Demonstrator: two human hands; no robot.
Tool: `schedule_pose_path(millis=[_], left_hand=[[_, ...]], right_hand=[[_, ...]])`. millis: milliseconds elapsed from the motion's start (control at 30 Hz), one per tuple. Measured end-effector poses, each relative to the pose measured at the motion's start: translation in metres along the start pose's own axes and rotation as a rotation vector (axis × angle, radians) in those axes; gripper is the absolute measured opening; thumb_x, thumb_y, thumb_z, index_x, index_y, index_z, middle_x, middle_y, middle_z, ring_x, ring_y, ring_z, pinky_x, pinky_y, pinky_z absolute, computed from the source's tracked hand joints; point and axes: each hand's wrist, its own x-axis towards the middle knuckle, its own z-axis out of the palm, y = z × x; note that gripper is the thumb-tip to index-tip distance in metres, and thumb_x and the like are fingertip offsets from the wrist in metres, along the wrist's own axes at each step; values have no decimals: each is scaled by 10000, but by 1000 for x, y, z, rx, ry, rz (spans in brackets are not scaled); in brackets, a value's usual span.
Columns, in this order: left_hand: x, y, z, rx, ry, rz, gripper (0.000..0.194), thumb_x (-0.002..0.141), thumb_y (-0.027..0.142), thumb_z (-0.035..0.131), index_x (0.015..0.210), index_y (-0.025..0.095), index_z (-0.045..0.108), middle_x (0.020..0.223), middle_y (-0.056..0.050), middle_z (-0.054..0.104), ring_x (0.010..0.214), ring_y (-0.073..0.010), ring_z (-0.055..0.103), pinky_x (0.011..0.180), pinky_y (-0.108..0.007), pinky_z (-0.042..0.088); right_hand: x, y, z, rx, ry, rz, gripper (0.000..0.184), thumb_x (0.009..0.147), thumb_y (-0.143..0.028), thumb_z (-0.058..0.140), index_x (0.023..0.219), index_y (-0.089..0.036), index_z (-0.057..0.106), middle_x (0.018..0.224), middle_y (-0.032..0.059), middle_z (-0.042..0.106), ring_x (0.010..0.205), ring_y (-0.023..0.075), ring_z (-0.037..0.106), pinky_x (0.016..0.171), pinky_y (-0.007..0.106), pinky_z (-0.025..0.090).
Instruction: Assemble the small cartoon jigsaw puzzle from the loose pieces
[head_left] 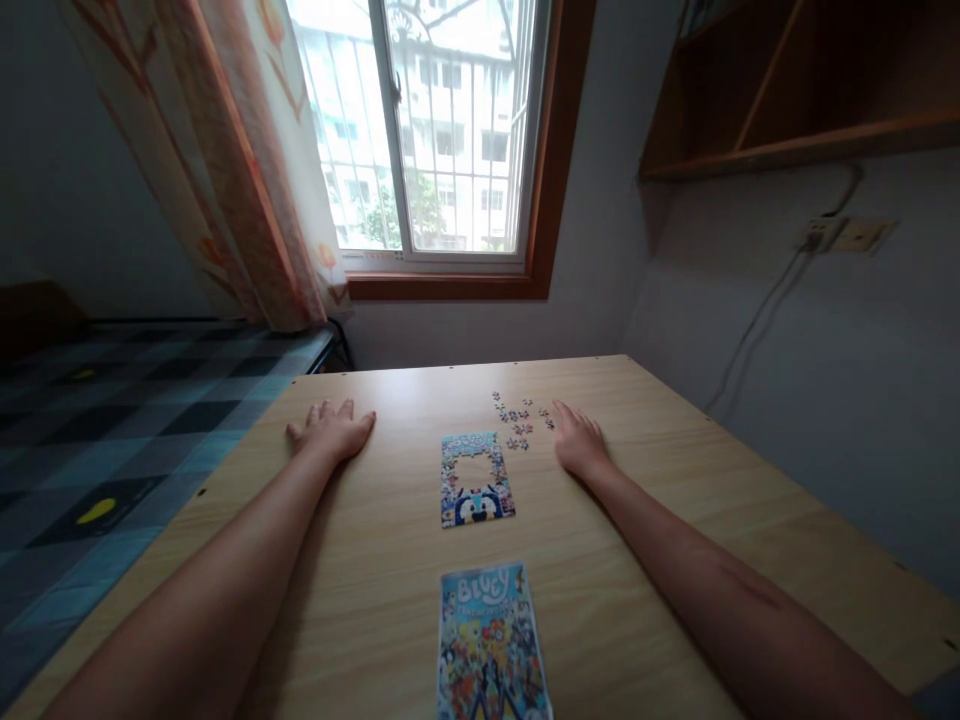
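A partly assembled jigsaw puzzle [478, 508] lies flat mid-table, its border joined around a bare gap in the middle. Several loose puzzle pieces [521, 430] are scattered just beyond it, to the right. My left hand [330, 430] rests on the tabletop left of the puzzle, fingers spread, holding nothing. On the other side, my right hand [579, 438] lies palm down beside the loose pieces, fingers stretched out and its index fingertip close to them. Nearer to me is a picture sheet [491, 640] with "Bluey" printed across its top, cut off by the lower edge of the view.
The light wooden table [390, 560] reaches toward a window [442, 140] with a curtain [247, 160]. A bed with a checked cover [150, 420] stands along the left. Wall shelves [810, 90] and a socket with a cord [825, 235] are on the right.
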Motion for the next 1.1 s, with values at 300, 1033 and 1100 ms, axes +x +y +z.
schedule_pose_path(millis=[300, 1033, 1100], left_hand=[[29, -7, 4, -4, 7, 16, 867, 879, 706, 269, 1575, 200, 378, 1655, -167, 274, 1505, -413, 252, 1165, -687, 198], [72, -13, 8, 4, 4, 8, 877, 883, 737, 268, 1577, 210, 370, 1656, -160, 281, 1499, -417, 254, 1170, -655, 211], [72, -11, 6, -5, -10, -2, 877, 882, 741, 281, 1582, 218, 359, 1662, -150, 269, 1503, -426, 238, 1179, -650, 193]], right_hand=[[43, 13, 5, 15, 5, 59, 587, 918, -175, 360, 1486, -228, 495, 1529, 62, 519, 1392, 219, 461, 1172, 384, 295], [109, 17, 21, -58, -4, 164, 543, 990, -263, 289, 1490, -282, 500, 1598, 65, 419, 1491, 294, 314, 1203, 615, 190], [112, 17, 21, -76, -18, 173, 546, 1004, -287, 270, 1511, -270, 473, 1614, 77, 391, 1499, 301, 300, 1201, 625, 188]])
